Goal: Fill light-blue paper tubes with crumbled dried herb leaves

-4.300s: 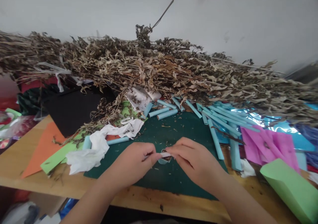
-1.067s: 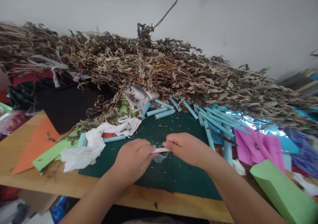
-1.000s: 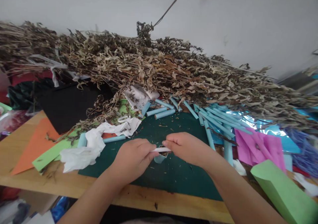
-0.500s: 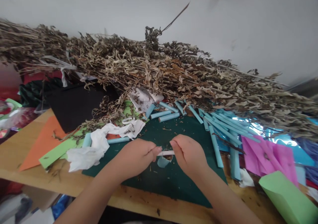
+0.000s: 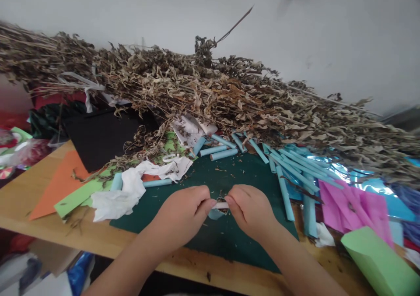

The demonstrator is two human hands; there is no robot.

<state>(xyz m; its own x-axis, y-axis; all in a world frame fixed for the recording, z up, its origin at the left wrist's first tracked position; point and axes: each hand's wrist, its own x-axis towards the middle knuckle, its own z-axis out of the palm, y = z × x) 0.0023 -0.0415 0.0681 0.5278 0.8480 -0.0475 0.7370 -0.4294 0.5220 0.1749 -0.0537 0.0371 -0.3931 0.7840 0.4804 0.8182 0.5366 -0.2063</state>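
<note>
**Hands pinch a small paper roll over a littered cutting mat**

The left hand (image 5: 182,215) and the right hand (image 5: 251,210) meet above a dark green cutting mat (image 5: 229,243), each closed on one end of a thin white paper roll (image 5: 220,205). Fingertips of both hands are pressed together on the roll, so only a short stretch of it shows between them. Held this way, the roll is kept tight and clear of the mat, with a curl of pale blue paper (image 5: 215,214) hanging just below it; whether that curl is joined to the roll cannot be told.

The roll's long axis runs left to right across the view, roughly level, one end buried in each grip. It sits near the front middle of the mat, close to the person's body.

Beyond the hands, finished-looking blue paper tubes (image 5: 288,169) lie scattered in a fan toward the right, several pointing away from the person. A heap of dried leafy stalks (image 5: 210,94) fills the back of the wooden table (image 5: 98,239) against a pale wall, and crumbs of leaf speckle the mat. Crumpled white tissue (image 5: 127,191) lies just left of the mat, over green and orange paper sheets (image 5: 65,186). Pink paper (image 5: 348,199) and a folded green sheet (image 5: 377,261) lie at the right.
</note>
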